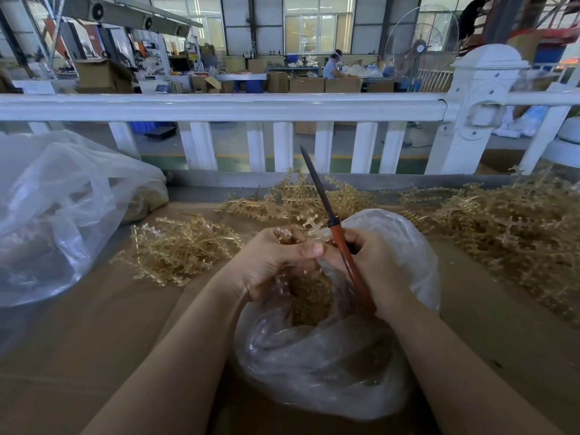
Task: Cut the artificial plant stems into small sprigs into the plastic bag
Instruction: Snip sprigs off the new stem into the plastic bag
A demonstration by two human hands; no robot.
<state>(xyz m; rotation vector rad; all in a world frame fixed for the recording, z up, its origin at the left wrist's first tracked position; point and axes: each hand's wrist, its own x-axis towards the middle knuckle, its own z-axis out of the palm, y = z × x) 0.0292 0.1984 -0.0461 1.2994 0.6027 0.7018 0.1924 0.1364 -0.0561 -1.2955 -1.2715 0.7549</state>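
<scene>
At centre of the view, over the mouth of a clear plastic bag (317, 350): both hands close together, nearly touching. Left hand (276, 262) curled, thumb pressed across the fingertips, pinching a small tan sprig (287, 235) that just peeps out above the knuckles. Right hand (373, 265) wrapped round the reddish-brown handle of a cutting tool (337, 237), dark blades shut together and pointing toward 11 o'clock (scissors or shears, cannot tell which from this angle). Handle running down across the palm toward 5 o'clock.

Inside the bag, below the hands: a tan heap of cut sprigs (309, 296), seen through the open top. Bag sitting on a brown cardboard-covered table (94, 324), crumpled and bulging, its far side rising behind the right hand.

At 9 o'clock from the hands, a loose pile of uncut artificial plant stems (179, 249), lying on the cardboard, apart from the bag. At 12 o'clock, behind the blades, more stems (282, 202) along the back edge of the table. At 2 to 3 o'clock, the largest heap of stems (508, 227), spreading to the right edge.

At 9 to 10 o'clock, further out, a large clear bag (62, 208), partly filled and slumped on the table.

Beyond the table, a white railing (219, 106) with a thick post (480, 98) at 1 o'clock; past that, a workshop floor with cardboard boxes (323, 84) and a person (331, 65) seated at a distant bench.
</scene>
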